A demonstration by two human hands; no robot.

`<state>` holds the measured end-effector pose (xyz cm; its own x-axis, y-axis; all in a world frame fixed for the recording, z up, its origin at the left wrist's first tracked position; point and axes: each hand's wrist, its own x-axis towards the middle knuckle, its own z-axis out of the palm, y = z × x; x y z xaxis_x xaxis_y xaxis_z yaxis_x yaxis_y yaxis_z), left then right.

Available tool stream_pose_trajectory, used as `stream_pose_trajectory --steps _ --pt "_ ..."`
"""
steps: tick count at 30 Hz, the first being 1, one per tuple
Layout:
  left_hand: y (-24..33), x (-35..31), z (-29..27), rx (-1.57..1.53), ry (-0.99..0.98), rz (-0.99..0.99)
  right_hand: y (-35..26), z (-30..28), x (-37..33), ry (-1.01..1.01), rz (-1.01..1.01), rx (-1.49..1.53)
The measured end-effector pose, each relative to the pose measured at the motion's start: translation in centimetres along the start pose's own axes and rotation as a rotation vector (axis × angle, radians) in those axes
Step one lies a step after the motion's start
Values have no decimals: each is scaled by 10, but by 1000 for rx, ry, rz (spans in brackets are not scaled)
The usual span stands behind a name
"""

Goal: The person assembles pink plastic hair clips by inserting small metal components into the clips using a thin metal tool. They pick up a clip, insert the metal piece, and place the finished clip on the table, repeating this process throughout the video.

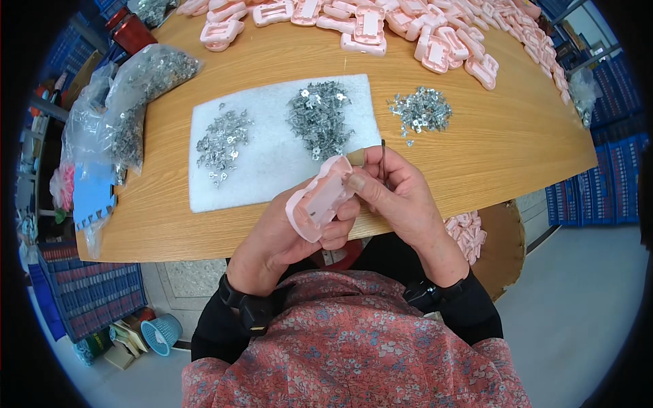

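Over the near edge of the table, my left hand (269, 228) is closed around a pale pink plastic shell (318, 204) and holds it tilted, hollow side up. My right hand (401, 194) is closed too, with thumb and index finger pinched at the shell's upper end. A thin dark tool (383, 162), like tweezers, sticks up between its fingers. The index fingertip wears a tan cover (355, 157). Whether a small part sits in the pinch is hidden. Just beyond, small metal pieces lie in a dense pile (318, 119) on a white foam sheet (262, 178).
A looser metal pile (223, 144) is on the sheet's left, another (423, 110) on the wood table (503, 129) to the right. Pink shells (367, 27) heap along the far edge. Plastic bags of metal parts (129, 109) stand left. A carton (507, 255) of pink pieces is below right.
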<state>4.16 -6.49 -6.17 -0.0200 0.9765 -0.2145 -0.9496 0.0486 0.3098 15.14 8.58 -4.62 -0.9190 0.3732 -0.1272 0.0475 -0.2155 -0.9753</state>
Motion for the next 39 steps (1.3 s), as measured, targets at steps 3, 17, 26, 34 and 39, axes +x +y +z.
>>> stream_pose_trajectory --steps 3,17,26,34,39 --pt "-1 -1 0 -8 10 2 4 0 1 7 -26 -24" --pt "2 -12 -6 -7 -66 -13 -9 -12 5 -14 62 -32" --pt "16 -55 -12 121 135 280 -28 15 33 -56 -132 -645" --pt "13 -102 -27 -76 263 429 -17 83 109 -205 -470 -1138" --pt "18 -108 -30 -85 115 442 -13 94 141 -182 -432 -1316"
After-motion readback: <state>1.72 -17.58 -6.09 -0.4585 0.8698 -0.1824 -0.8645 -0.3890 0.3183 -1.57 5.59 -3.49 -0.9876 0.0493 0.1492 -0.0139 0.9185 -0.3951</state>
